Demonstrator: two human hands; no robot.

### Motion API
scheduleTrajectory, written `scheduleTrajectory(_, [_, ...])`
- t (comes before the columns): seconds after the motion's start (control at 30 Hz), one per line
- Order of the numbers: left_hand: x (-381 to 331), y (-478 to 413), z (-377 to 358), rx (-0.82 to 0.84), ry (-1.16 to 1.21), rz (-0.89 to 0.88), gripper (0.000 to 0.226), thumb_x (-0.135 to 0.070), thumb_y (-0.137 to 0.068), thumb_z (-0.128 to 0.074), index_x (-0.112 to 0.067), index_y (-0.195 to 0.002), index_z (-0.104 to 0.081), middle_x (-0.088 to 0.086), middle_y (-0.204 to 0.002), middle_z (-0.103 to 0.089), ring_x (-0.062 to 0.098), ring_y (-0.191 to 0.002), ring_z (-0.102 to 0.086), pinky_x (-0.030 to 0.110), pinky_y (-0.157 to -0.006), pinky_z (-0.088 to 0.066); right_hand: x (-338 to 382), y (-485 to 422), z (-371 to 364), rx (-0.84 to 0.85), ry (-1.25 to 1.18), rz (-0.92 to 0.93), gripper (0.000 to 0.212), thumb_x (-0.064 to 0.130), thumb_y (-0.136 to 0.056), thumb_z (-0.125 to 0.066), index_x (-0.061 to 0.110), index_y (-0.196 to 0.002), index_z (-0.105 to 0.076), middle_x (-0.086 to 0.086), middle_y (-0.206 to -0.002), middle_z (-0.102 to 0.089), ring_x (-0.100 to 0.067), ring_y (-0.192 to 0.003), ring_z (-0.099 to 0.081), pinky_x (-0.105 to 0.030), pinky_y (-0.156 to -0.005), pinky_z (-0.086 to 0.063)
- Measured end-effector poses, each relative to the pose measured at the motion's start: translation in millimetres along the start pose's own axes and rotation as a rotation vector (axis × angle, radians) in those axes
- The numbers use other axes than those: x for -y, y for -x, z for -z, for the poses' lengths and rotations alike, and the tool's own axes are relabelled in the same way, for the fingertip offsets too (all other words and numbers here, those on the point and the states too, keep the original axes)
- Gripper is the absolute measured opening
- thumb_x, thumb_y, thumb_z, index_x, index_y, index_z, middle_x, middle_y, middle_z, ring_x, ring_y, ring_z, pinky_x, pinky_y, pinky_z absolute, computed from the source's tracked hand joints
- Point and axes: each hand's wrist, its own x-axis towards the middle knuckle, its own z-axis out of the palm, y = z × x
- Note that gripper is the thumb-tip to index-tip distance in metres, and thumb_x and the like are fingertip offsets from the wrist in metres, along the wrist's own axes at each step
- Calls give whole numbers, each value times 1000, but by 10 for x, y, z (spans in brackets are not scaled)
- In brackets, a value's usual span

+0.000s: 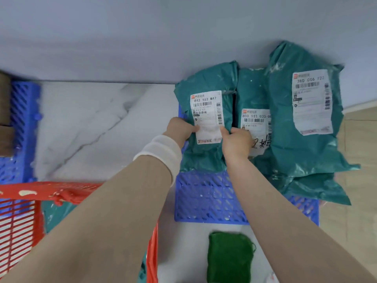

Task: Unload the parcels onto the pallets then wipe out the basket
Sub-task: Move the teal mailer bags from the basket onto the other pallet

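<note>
At the far left a blue pallet [22,129] runs along the frame edge, with brown boxes [5,111] on it, cut off by the frame. Below it sits the red basket [22,217], its rim beside that pallet's near edge; a teal parcel [55,213] lies inside against the basket's far wall. Bare marble floor [91,123] lies between the left pallet and the second pallet [204,197], reaching back to the wall [142,37]. The left hand [179,129] grips the left edge of the held parcel [204,160], thumb on its white label; the right hand [236,139] pinches its right edge, thumb also on the label, so both hands are clamped on it, close together. This parcel is over the second pallet's back left part, its top near the wall; whether it rests fully I cannot tell. Just beside it stands the middle parcel [253,92], touching the big parcel [306,144], which overhangs the pallet's right edge above tan flooring [363,160]. The pallet's front left grid is uncovered. A green cloth [228,258] lies on the floor near the pallet's front edge.
</note>
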Motion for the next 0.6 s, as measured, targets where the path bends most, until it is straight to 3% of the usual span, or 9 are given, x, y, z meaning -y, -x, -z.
scheduleTrajectory(0.1, [-5,11,-13,5,-24,-6,36,-1,-79,-66,8,-113,-56,23,-117,-61,35,-104,-60,46,-95,-48,-4,28,-7,5,15,-2,47,26,-92,-51,10,-51,-35,-1,-54,-34,-22,-59,-36,-30,-51,-23])
scheduleTrajectory(0.17, [-18,76,-20,10,-51,-15,36,-4,-81,-65,7,-114,-56,21,-116,-62,32,-102,-61,41,-90,-50,5,116,25,19,-54,16,32,27,-92,-52,1,-74,-60,-6,-68,-53,-23,-70,-49,-27,-52,-32])
scheduleTrajectory(0.23, [-33,196,-9,-5,-97,-43,36,-9,-82,-65,5,-114,-56,15,-110,-62,26,-89,-58,30,-72,-50,5,273,89,0,-160,12,32,26,-90,-55,1,-111,-61,-10,-101,-66,-21,-94,-60,-26,-75,-44])
scheduleTrajectory(0.27, [-49,283,9,-30,-134,-65,38,-11,-83,-64,4,-116,-54,14,-105,-60,24,-86,-54,28,-67,-47,9,383,139,-27,-211,10,37,24,-89,-57,4,-120,-56,-9,-114,-64,-19,-105,-59,-23,-85,-41])
scheduleTrajectory(0.33, [-92,527,75,-100,-212,-139,38,-14,-84,-63,1,-116,-50,8,-97,-52,24,-91,-50,30,-75,-44,11,633,251,-71,-281,44,40,23,-88,-60,8,-124,-52,-5,-122,-61,-16,-111,-57,-14,-83,-36])
scheduleTrajectory(0.4, [-104,862,191,-149,-216,-237,27,-15,-84,-63,-5,-107,-52,7,-98,-56,24,-100,-52,29,-84,-42,16,925,361,-73,-280,80,38,24,-88,-60,10,-122,-52,-2,-121,-61,-16,-111,-56,-11,-79,-34])
scheduleTrajectory(0.5, [-55,1455,436,-147,-140,-380,32,-11,-84,-61,-5,-115,-52,12,-116,-62,21,-97,-58,22,-77,-45,8,1437,535,-17,-280,127,36,25,-87,-60,10,-119,-53,-4,-119,-61,-17,-110,-55,-21,-92,-39])
scheduleTrajectory(0.6, [99,2009,770,-104,-40,-452,22,-11,-85,-60,-10,-106,-56,11,-104,-67,21,-93,-64,26,-82,-48,-19,1946,657,40,-264,176,33,26,-87,-60,12,-116,-55,-1,-117,-61,-16,-109,-55,-22,-92,-39])
